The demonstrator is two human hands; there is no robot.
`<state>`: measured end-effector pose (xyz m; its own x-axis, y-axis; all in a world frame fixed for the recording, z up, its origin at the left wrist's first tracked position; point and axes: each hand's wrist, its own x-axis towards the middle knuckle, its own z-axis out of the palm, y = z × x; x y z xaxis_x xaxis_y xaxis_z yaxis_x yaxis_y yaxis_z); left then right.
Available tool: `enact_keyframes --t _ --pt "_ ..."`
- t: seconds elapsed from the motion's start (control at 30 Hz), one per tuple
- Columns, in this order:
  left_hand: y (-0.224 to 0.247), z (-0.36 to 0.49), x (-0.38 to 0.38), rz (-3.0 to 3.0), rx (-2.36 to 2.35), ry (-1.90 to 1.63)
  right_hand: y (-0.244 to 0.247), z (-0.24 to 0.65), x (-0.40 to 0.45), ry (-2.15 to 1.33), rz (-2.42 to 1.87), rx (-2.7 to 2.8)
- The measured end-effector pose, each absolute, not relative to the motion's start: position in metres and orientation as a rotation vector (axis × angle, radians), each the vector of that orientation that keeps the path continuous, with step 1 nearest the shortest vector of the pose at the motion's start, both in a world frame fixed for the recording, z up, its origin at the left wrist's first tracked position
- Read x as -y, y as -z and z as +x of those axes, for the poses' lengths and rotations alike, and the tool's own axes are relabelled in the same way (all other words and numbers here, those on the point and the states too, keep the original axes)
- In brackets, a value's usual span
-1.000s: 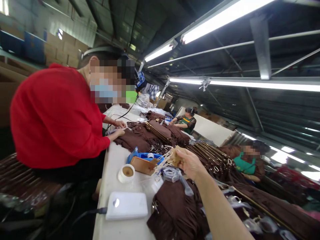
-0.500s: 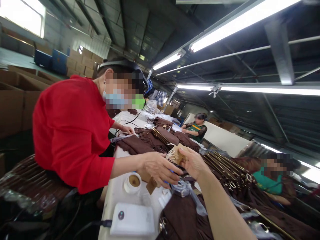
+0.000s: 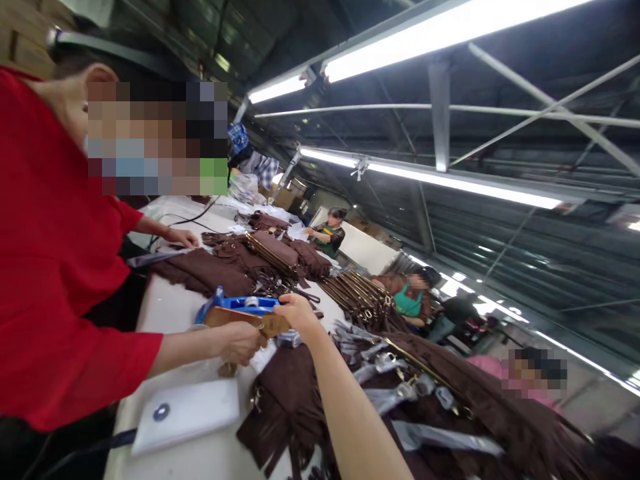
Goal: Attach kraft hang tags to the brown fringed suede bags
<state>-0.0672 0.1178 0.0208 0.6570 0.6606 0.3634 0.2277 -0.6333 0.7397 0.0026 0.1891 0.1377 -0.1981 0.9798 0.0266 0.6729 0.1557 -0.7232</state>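
1. Two hands are meeting over this crowded counter (image 3: 165, 310): the wearer's right hand (image 3: 297, 317) and, toward its 8 o'clock, a co-worker's hand (image 3: 244, 341). All clock calls are running from that right hand.
2. Right fingers are gripping the tan card tags (image 3: 274, 325), which are sticking out between 8 and 9; exact count's too blurry. The co-worker's fingertips are sitting right at the far end, but I can't tell if they're actually pinching. Left hand isn't showing, so no clue there.
3. What's bugging me: if one side is loosening before the other is properly holding, the tags are probably dropping, maybe into the blue tray (image 3: 218, 295) around 9.
4. Flat card is likely sliding on itself too, so a weak pinch could be fanning the bunch out.
5. Textures: the tags are looking stiff and matte, the tray hard and glossy. The white box (image 3: 187, 415) near 8 is showing smooth, rounded corners. At 6, a brown bag (image 3: 287, 387) is spreading soft, suede-ish fringe; at 4, plastic-wrapped straps (image 3: 445, 437) are looking crinkly.
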Motion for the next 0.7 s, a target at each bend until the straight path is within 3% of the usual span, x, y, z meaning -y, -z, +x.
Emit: enact_keyframes --t 0.2,0.43,0.63,0.7 --pt "0.008 -0.033 -0.057 2.216 -0.702 -0.814 -0.158 0.046 -0.158 -0.469 -1.581 2.114" --pt "0.023 0.020 -0.005 2.331 -0.593 -0.693 -0.202 0.143 -0.021 -0.507 -1.597 2.231" --pt "0.016 0.015 -0.005 2.388 -0.553 -0.807 -0.206 0.272 0.132 -0.481 -1.914 1.845" --pt "0.011 0.014 -0.004 2.362 -0.537 -0.910 -0.191 0.304 0.174 -0.540 -2.121 1.491"
